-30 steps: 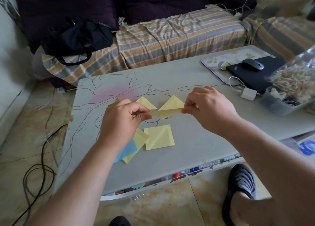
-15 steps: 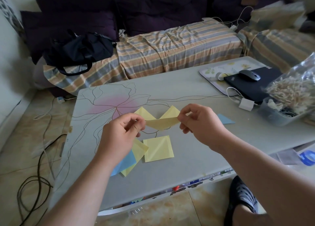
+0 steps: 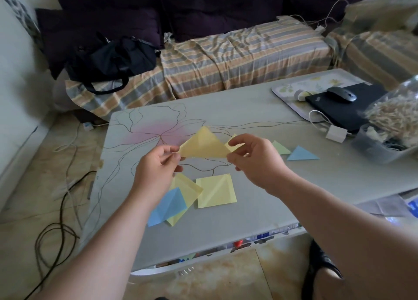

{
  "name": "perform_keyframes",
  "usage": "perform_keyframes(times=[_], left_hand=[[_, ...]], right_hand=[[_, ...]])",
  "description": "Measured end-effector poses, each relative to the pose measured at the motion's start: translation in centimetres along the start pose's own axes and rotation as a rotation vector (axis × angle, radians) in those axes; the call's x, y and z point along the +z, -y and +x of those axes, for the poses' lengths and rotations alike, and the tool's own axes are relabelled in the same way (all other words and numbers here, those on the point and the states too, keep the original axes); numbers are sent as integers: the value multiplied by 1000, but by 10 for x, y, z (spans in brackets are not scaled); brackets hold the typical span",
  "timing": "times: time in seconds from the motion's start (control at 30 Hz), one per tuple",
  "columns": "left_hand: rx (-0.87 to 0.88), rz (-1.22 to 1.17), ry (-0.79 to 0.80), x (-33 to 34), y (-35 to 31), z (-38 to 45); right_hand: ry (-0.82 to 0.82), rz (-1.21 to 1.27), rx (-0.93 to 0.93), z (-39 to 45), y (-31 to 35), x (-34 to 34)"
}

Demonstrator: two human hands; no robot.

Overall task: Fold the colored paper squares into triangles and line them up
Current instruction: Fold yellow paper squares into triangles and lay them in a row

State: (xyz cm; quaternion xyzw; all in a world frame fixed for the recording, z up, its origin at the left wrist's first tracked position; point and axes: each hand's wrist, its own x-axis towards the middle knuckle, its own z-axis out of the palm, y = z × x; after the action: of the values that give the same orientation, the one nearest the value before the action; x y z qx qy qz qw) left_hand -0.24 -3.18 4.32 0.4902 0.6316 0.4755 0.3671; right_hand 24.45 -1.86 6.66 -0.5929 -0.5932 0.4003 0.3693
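I hold a yellow folded triangle (image 3: 204,145) up above the table. My left hand (image 3: 156,166) pinches its left corner and my right hand (image 3: 253,159) pinches its right corner. A second yellow triangle (image 3: 234,145) lies behind my right hand, mostly hidden. A green triangle (image 3: 280,147) and a blue triangle (image 3: 302,154) lie in a row to the right. Below my hands lie a flat yellow square (image 3: 216,191), another yellow square (image 3: 184,192) and a blue square (image 3: 167,206) that overlap.
The grey table (image 3: 248,109) carries a tray (image 3: 285,94), a black laptop (image 3: 343,107) with a mouse (image 3: 341,94), a white charger (image 3: 336,133) and a plastic box (image 3: 375,146) at the right. Cables (image 3: 58,220) lie on the floor at left. A sofa stands behind.
The paper in my hands has turned from edge-on to face me as a full triangle, and both hands have lifted it slightly. The view has shifted, showing the green and blue triangles.
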Motion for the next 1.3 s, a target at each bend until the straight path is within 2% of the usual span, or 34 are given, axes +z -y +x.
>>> perform_keyframes(times=[0.17, 0.27, 0.37, 0.6, 0.87, 0.97, 1.07, 1.17, 1.3], left_hand=[[-195, 4, -238, -27, 45, 40], [-261, 91, -314, -53, 70, 63], [-310, 172, -382, -68, 89, 71], [-304, 324, -431, -67, 110, 83], [-226, 582, -487, -65, 111, 84], [-56, 649, -386, -59, 112, 78], [112, 713, -102, -48, 106, 65], [131, 847, 169, -32, 92, 50], [101, 865, 368, -20, 78, 34]], right_hand=[[140, -111, 35, 9, -14, 38], [231, -328, -19, 10, -31, 60], [251, -471, -87, 15, -43, 78], [234, -647, -136, 20, -49, 108], [265, -750, -59, 27, -49, 101], [289, -832, -27, 32, -51, 82], [315, -882, -8, 31, -54, 67], [323, -900, 41, 27, -55, 61], [340, -890, 114, 22, -55, 55]])
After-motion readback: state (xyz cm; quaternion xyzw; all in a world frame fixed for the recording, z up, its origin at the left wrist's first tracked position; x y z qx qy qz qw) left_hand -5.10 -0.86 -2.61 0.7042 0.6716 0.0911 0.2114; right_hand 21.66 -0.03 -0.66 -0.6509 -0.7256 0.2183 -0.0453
